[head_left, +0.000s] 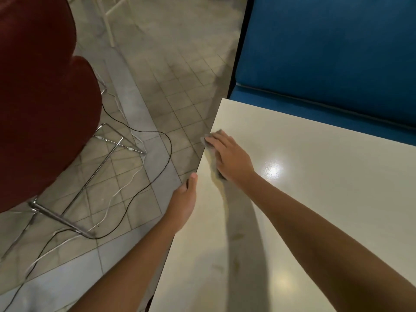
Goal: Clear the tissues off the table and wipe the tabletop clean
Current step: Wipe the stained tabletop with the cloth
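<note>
The left hand (183,204) grips the desk (315,221) at its left edge, thumb on top, the other fingers curled below out of sight. Beyond it, the right hand (229,157) lies flat, fingers (217,140) spread, pressing a grey cloth (210,152) against that same edge; the cloth's long axis runs along the edge, its far corner overhanging.

Cream-white tabletop (315,199) with a pale glare spot; grey cloth (210,152) at its left edge. Blue bench (326,52) far right. Dark red chair (40,97) left, over grey-beige floor (162,70) tiled in squares, with black cable (165,158) and white cable (132,179).
</note>
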